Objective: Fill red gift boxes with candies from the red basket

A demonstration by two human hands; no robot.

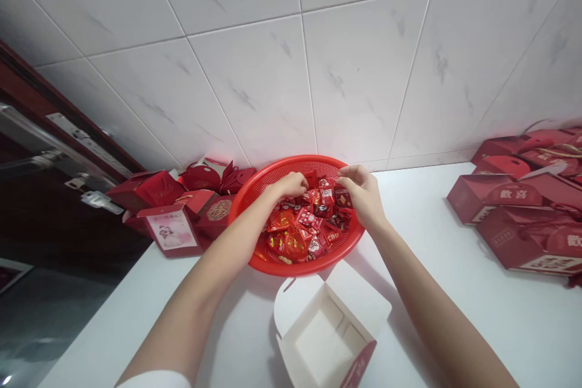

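A red plastic basket (240,194) with a perforated wall holds many wrapped candies (291,242), mostly in red wrappers. Over its left back part, my left hand (293,183) is closed with fingers curled down; whatever it may hold is hidden. At the basket's right rim is my right hand (364,191), its thumb and fingers drawn together in a pinch just above the candies. I cannot make out anything between them. Closer to me, between my forearms, stands an opened carton (327,339), white inside with its flaps spread and nothing in it.
Several red gift boxes (168,227) crowd the table's left end, and more red boxes (522,230) are stacked at the right. The white table (422,218) meets a tiled wall (359,85) at the back. A dark door with keys (97,199) stands at the far left.
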